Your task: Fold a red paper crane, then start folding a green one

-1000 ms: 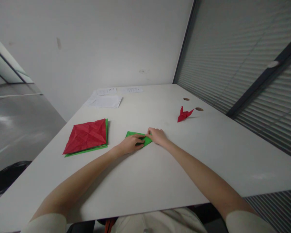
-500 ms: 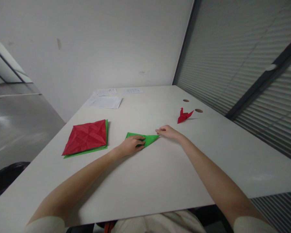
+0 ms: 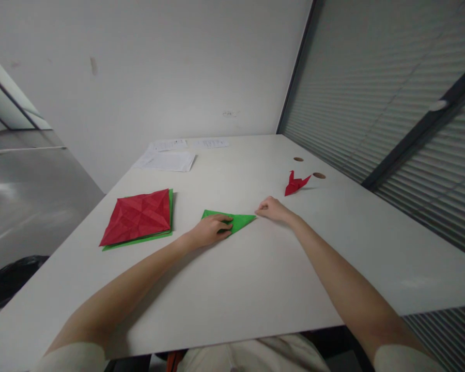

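My left hand (image 3: 213,230) lies over a folded piece of green paper (image 3: 241,222) and presses it onto the table, fingers stretched and thumb apart. The paper's narrow point faces right, and part of its left side is hidden under the hand. My right hand (image 3: 272,209) is closed in a pinch at that point; its fingertips hide the very end. Behind the right hand stands a folded red paper crane (image 3: 295,184). To the left of the left hand, creased red paper (image 3: 141,217) rests on green sheets (image 3: 171,217).
White printed papers (image 3: 170,161) lie at the back left of the white table (image 3: 232,289). Two round holes show near the right edge, one of them a cable hole (image 3: 319,175). Blinds (image 3: 372,103) run along the right. A black bag (image 3: 13,279) sits low on the left.
My right hand has slid slightly to the right along the tip of the green paper, and its fingers have drawn closer together. My left hand stays on the paper.
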Available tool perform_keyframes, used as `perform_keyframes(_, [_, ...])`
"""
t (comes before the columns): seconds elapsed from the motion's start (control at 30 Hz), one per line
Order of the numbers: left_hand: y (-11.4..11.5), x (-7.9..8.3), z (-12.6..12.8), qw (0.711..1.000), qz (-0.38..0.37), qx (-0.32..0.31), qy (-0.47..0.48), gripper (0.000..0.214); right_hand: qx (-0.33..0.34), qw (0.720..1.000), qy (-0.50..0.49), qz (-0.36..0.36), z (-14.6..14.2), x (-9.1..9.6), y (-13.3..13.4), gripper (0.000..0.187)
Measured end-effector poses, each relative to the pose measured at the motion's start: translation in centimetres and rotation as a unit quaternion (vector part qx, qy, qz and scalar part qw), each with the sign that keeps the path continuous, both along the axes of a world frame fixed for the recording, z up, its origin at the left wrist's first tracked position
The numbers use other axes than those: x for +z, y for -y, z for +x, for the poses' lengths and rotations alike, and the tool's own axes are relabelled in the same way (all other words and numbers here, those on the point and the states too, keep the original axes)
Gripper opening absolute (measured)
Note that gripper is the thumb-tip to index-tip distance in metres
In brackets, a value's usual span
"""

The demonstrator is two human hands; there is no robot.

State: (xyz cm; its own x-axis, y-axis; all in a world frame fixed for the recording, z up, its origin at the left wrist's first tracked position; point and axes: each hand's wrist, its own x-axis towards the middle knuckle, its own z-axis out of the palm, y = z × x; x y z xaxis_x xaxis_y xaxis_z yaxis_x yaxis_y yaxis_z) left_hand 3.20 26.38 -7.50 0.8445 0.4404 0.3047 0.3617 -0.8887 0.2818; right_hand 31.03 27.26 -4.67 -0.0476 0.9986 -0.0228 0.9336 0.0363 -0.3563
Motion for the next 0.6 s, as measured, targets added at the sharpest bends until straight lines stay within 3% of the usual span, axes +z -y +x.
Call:
perform_keyframes(0.17, [-0.2, -0.3, 0.0, 1.000, 0.009, 0.000, 0.004, 0.026, 0.094, 0.986, -0.057, 0.129, -2.2, 1.4, 1.6, 0.030])
perform_keyframes(0.23, [-0.2, -0.4, 0.0, 1.000, 0.015, 0.001, 0.005, 0.026, 0.166, 0.978, -0.012, 0.128, -4.1, 1.0, 3.6, 0.039])
perform_keyframes(0.33, [-0.2, -0.6, 0.0, 1.000, 0.020, 0.000, 0.012, 0.028, 0.244, 0.961, 0.069, 0.108, -6.3, -0.8, 7.0, 0.070])
perform_keyframes(0.47, [0.0, -0.5, 0.1, 1.000, 0.025, 0.006, 0.008, 0.028, 0.218, 0.966, 0.099, 0.097, -6.0, -2.8, 9.4, 0.083])
perform_keyframes(0.6, [0.1, -0.3, 0.0, 1.000, 0.030, 0.005, -0.002, 0.028, 0.181, 0.972, 0.114, 0.094, -3.8, -3.1, 9.6, 0.081])
